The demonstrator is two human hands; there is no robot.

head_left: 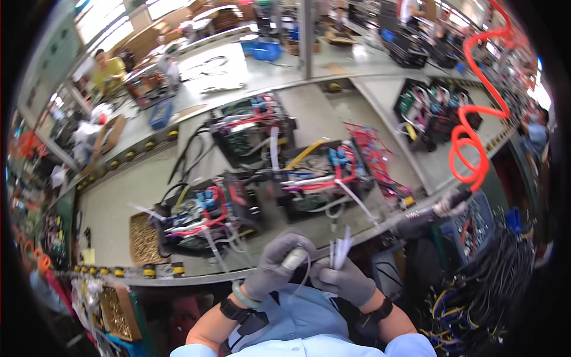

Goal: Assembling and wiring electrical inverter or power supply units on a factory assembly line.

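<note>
At the desk's (113, 208) left end, near its front edge, lay a tray of brass screws (144, 240), and a row of yellow-and-black rollers (128, 272) ran along that front edge. Just right of the tray stood an open unit (202, 219) with red, blue and white wires, white ties sticking out of it toward the front edge. Behind it, toward the desk's far edge, stood a second unit (250, 128), also full of wiring.

Below the front edge, the left hand (276, 265), in a grey glove, had its fingers curled shut around a small grey cylinder (294, 259); a thin white cable looped from it toward the other hand. A green bangle (244, 296) and a black band sat on that wrist. Just beside it, the right hand (345, 279), also gloved, pinched a bundle of white ties (341, 249) between thumb and fingers, the ties pointing up to the front edge.

Above both hands, at the desk's middle, a third unit (324, 178) lay open with yellow, red and white leads, and a red wire harness (380, 160) rested at its right. Near the right front corner a black tool (425, 217) lay on the edge, an orange coiled hose (470, 143) hanging above it. Right of the desk, a blue bin (476, 223) held parts, with black cables (493, 279) heaped beneath it.
</note>
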